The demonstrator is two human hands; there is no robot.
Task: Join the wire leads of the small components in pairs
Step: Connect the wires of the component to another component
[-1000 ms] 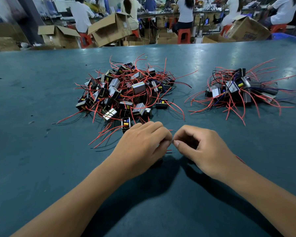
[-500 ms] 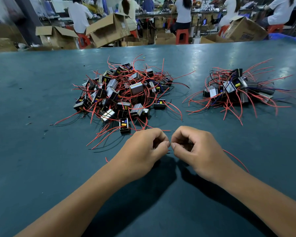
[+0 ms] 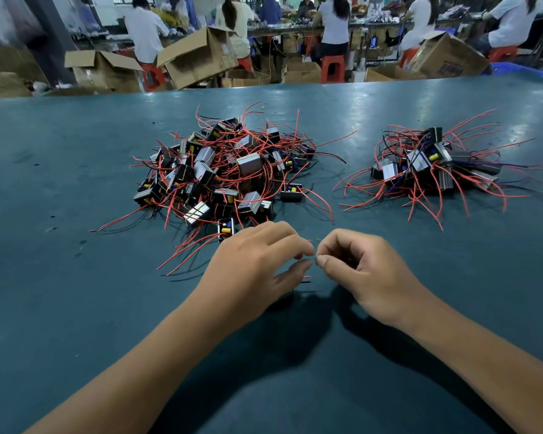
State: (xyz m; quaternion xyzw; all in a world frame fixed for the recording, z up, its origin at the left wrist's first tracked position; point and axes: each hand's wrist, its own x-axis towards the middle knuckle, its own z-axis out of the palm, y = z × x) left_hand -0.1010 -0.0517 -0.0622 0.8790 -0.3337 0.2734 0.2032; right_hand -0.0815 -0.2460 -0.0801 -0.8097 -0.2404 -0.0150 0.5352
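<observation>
1. A wide teal table (image 3: 60,170) fills the view from the head camera, with two bare forearms reaching in from its near edge.
2. The left hand (image 3: 251,261) sits near the middle of the table, thumb and forefinger drawn together at their tips. Whether they pinch a wire cannot be told; short red and black wire ends (image 3: 306,278) show just under the thumb.
3. The right hand (image 3: 367,270) is just beside it, fingertips nearly touching the left's, fingers curled inward around something dark. A thin bare lead seems to run between the two hands, too fine to make out clearly.
4. Beyond the left hand, toward the middle of the table, lies a large pile of small components (image 3: 226,173), black and silver blocks tangled in red leads.
5. A smaller pile of components (image 3: 433,164) lies well apart, toward the right edge.
6. Past the far edge stand open cardboard boxes (image 3: 198,57), red stools (image 3: 333,68) and seated workers (image 3: 333,23) at a distant bench.
</observation>
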